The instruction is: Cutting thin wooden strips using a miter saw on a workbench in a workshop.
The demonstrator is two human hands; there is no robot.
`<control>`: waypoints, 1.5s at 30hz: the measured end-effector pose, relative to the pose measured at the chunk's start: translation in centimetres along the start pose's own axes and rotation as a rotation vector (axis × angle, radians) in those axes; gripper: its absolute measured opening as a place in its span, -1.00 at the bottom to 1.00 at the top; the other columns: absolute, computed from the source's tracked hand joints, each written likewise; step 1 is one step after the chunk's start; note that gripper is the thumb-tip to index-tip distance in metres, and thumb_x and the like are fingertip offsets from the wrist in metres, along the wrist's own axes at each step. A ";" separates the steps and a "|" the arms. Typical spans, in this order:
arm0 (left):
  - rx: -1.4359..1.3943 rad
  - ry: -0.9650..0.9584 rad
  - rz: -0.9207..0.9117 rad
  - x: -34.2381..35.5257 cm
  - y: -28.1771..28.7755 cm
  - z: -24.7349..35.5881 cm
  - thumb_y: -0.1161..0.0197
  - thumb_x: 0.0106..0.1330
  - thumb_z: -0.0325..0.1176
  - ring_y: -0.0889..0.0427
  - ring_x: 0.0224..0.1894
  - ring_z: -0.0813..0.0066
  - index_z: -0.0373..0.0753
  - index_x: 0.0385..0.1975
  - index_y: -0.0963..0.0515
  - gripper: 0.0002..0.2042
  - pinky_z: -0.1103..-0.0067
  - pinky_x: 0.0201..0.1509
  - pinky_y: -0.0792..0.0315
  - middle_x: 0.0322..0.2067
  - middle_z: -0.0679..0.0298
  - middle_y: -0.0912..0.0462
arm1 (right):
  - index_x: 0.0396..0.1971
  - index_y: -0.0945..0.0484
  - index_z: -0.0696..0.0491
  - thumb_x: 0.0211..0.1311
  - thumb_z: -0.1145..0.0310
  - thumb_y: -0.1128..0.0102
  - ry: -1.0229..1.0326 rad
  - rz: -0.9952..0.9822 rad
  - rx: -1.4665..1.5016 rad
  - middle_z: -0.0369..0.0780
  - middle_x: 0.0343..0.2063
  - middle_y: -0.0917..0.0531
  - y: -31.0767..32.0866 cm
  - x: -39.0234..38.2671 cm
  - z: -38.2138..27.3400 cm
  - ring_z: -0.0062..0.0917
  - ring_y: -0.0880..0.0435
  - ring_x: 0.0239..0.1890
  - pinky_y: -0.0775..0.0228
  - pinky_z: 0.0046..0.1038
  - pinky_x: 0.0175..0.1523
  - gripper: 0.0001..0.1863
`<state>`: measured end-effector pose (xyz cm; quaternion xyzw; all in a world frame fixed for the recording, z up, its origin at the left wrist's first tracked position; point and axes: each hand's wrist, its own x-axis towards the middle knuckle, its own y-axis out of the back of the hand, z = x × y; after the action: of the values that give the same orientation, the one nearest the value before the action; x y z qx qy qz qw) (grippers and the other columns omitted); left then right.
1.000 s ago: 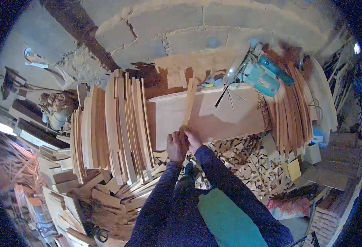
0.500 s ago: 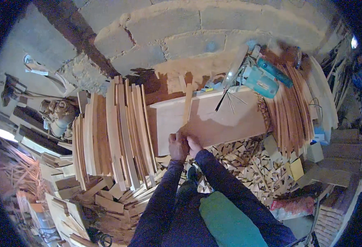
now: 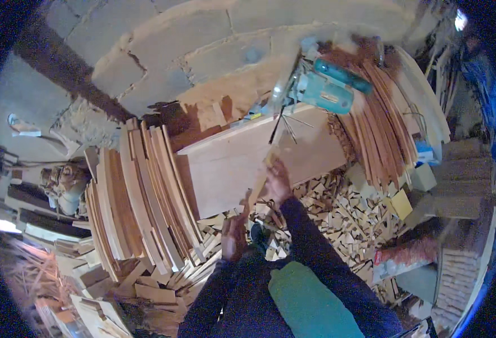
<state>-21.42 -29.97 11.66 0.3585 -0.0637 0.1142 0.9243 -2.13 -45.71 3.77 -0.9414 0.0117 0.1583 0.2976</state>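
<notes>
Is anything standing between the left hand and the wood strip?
Nothing visible does. The left hand is at the lower end of the strip, though blur hides whether they touch. The right hand holds the strip higher up, in front of the board in this view.

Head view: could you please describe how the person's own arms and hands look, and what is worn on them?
The left sleeve and the right sleeve are long, dark navy and reach about to the wrists; I can make out no markings. The left hand and the right hand wear no gloves. Blur hides finer details.
</notes>
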 end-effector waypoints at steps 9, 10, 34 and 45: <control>0.101 -0.143 -0.060 0.5 -1.3 1.7 -0.22 0.35 -0.54 -0.65 -0.11 0.07 -0.17 -0.04 -0.65 -0.77 0.25 -0.13 -0.58 -0.11 0.06 -0.69 | 0.40 -0.34 -0.01 0.43 0.52 -0.16 0.252 -0.014 -0.221 -0.20 0.04 -0.62 10.9 0.3 -7.8 -0.34 -0.72 0.04 -0.72 -0.21 0.04 -0.43; 0.121 -0.156 -0.057 0.5 -1.7 1.5 -0.23 0.36 -0.52 -0.65 -0.11 0.05 -0.18 -0.05 -0.64 -0.79 0.24 -0.11 -0.58 -0.10 0.06 -0.69 | 0.39 -0.35 -0.01 0.44 0.52 -0.15 0.255 -0.007 -0.256 -0.20 0.02 -0.64 11.2 -0.3 -8.3 -0.34 -0.73 0.02 -0.73 -0.22 0.02 -0.45; -0.122 -0.199 -0.302 19.2 -8.8 -10.2 -0.19 0.26 -0.36 -0.42 0.30 -0.15 -0.25 0.20 -0.46 -0.53 0.11 0.44 -0.27 0.26 -0.09 -0.43 | -0.03 -0.63 0.01 0.39 0.23 -0.30 0.515 0.186 -0.354 -0.30 -0.17 -0.70 24.8 9.6 -3.5 -0.52 -0.68 -0.13 -0.62 -0.30 0.05 -0.74; 0.843 -0.726 0.187 25.4 -3.2 -19.6 -0.21 0.30 -0.28 -0.48 -0.08 -0.02 -0.10 -0.14 -0.58 -0.82 0.12 -0.03 -0.41 -0.14 0.05 -0.50 | -0.13 -0.57 0.11 0.34 0.27 -0.36 0.570 0.282 -0.641 -0.22 -0.27 -0.68 7.7 18.8 -0.4 -0.47 -0.71 -0.25 -0.69 -0.29 -0.12 -0.73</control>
<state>4.59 -14.80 0.27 0.7060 -0.3581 0.0803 0.6057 14.92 -50.93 -5.98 -0.9812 0.1719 -0.0726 -0.0485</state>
